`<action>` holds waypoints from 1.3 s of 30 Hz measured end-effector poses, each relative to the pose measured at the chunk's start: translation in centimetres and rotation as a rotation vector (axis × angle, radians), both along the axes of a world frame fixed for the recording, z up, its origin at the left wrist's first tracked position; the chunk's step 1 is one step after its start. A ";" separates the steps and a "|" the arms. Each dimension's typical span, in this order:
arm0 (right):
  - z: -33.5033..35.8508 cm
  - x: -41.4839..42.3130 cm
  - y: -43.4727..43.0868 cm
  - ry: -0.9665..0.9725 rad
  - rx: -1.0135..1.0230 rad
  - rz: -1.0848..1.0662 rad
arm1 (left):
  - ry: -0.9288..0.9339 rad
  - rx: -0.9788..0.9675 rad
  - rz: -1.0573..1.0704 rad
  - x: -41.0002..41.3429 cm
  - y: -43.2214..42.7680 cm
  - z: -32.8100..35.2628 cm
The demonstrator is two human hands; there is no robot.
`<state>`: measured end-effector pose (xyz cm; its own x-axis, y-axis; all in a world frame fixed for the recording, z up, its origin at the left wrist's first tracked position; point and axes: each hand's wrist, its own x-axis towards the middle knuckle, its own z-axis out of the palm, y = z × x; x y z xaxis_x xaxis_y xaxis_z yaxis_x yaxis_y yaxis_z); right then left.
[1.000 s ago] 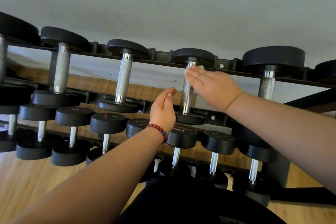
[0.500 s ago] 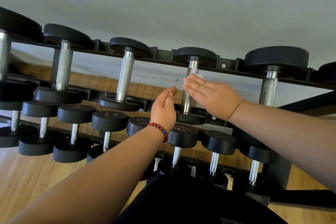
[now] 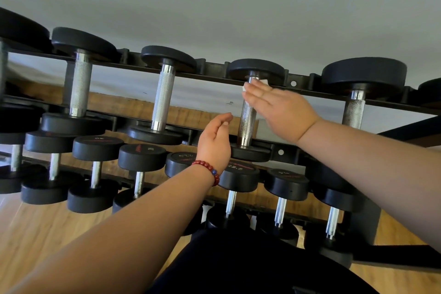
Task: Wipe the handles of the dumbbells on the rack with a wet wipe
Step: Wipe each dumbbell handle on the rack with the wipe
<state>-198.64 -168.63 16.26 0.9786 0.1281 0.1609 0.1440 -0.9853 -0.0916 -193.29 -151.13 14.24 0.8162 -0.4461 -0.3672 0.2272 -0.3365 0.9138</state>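
Right hand [image 3: 281,107], fingers straight, presses the wipe [image 3: 264,82] flat against the upper end of a handle [image 3: 247,126] on the top tier of the rack [image 3: 214,73]. Only white edges of the wipe show past the fingers. Left hand [image 3: 214,142] hovers just left of that handle, not touching it, fingers loosely curled and holding nothing. Bead bracelet [image 3: 210,170] on its wrist.

- Black metal rack [image 3: 210,71] on light wooden floor [image 3: 35,234], wall behind.
- Black round-headed dumbbell with knurled steel handle [image 3: 247,124] on top tier, neighbours either side.
- Small white wet wipe [image 3: 264,82] at handle's far end, between handle and right hand [image 3: 279,107].
- Left hand [image 3: 214,143] just left of handle, apart.
- Red bead bracelet [image 3: 207,169] on left wrist.
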 end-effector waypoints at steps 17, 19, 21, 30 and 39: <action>0.1 -0.1 -1.3 -0.053 0.008 0.018 | -0.146 0.104 -0.204 0.0 1.4 -1.1; -0.4 -0.4 -0.1 -0.060 0.014 -0.026 | -0.153 0.105 -0.204 0.0 1.5 -1.1; -1.3 -2.0 1.2 -0.023 0.001 0.084 | -0.159 0.105 -0.204 0.0 1.5 -1.0; -1.4 -1.4 0.9 -0.066 0.055 0.100 | -0.164 0.118 -0.206 -0.2 2.1 -1.1; -1.1 -2.1 0.3 0.008 0.113 0.295 | -0.234 0.148 -0.269 -0.5 3.0 -1.2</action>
